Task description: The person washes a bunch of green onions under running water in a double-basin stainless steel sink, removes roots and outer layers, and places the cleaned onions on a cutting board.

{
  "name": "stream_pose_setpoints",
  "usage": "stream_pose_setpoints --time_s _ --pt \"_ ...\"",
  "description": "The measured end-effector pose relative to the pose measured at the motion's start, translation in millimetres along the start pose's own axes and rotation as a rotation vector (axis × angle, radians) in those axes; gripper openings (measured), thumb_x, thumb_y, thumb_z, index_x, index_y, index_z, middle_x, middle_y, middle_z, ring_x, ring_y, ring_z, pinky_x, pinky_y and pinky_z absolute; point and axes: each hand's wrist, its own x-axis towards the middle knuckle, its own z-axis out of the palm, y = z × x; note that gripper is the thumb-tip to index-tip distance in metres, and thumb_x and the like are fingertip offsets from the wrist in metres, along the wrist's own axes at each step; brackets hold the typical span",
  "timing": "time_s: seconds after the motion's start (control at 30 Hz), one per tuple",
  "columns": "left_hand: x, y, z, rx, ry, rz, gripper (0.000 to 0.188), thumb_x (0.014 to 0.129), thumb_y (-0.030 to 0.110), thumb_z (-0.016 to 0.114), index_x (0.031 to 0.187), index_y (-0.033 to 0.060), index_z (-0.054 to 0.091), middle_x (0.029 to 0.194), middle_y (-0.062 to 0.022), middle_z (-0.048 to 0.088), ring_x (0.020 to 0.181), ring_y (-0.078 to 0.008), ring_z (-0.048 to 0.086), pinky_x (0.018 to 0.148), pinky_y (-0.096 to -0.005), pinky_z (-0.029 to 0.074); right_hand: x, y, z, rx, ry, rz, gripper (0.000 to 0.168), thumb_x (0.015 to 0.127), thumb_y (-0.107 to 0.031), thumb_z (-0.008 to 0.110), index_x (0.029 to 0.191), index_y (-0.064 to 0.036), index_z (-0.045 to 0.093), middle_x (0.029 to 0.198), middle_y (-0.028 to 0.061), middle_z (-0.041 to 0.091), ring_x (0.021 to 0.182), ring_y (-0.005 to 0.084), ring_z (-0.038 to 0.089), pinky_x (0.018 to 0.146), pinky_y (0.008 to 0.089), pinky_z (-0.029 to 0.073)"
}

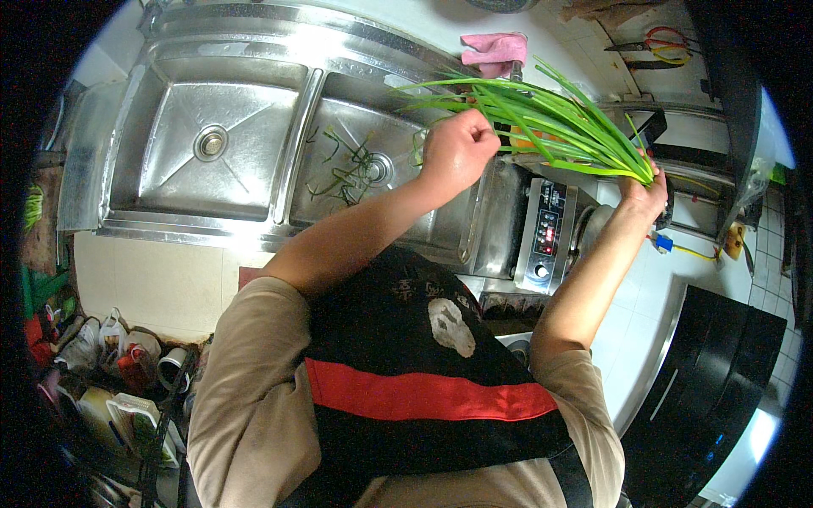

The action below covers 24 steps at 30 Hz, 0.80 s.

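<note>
A long bunch of scallions [571, 124] is gripped at its lower end by my right hand [645, 181], its green leaves fanning out to the left. My left hand [462, 152] is curled like a fist beside the leaf tips, over the right basin's edge. Whether a leaf is pinched inside it cannot be told. Below and left of it, loose green scraps [343, 168] lie around the drain of the right steel basin [324, 114]. The left steel basin [219, 114] shows its bare bottom and drain.
A pink cloth [495, 51] hangs over the faucet behind the sink. Right of the basins stands a cooker with a lit control panel [545, 232]. Scissors [660, 46] and other tools hang at the upper right. Containers and bags [130, 355] crowd a rack at the lower left.
</note>
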Motion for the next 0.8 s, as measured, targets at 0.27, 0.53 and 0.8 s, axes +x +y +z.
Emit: stream_pose_setpoints --time_s 0.27,0.53,0.8 --pt "8.6 -68.9 -35.5 -0.097 0.096 -0.234 0.016 0.081 0.014 0.066 0.088 0.0003 0.069 0.075 -0.0093 0.068 0.067 -0.0153 0.063 0.063 -0.0317 0.050 9.1 -29.0 -19.1 -0.027 0.083 -0.083 0.040 0.102 -0.033 0.032 0.071 -0.009 0.041 0.064 0.0070 0.047 0.072 0.0283 0.052 0.084 0.0494 0.047" --pt "-21.4 -183.1 -116.1 0.982 -0.114 0.097 0.027 0.082 0.024 0.066 0.100 0.0048 0.069 0.097 -0.0205 0.069 0.093 -0.0385 0.065 0.081 -0.0483 0.052 18.2 -48.8 -22.0 -0.061 0.147 -0.166 0.038 0.101 -0.035 0.035 0.072 -0.010 0.043 0.065 0.0040 0.049 0.072 0.0270 0.053 0.081 0.0501 0.049" --pt "-26.5 -114.5 -87.0 0.036 -0.682 -0.464 0.039 0.096 0.028 0.058 0.122 -0.0009 0.060 0.105 -0.0141 0.070 0.084 -0.0245 0.068 0.078 -0.0366 0.055 26.7 -52.9 -25.8 -0.128 0.228 -0.173 0.038 0.101 -0.034 0.034 0.073 -0.010 0.042 0.064 0.0055 0.048 0.076 0.0294 0.054 0.083 0.0526 0.049"
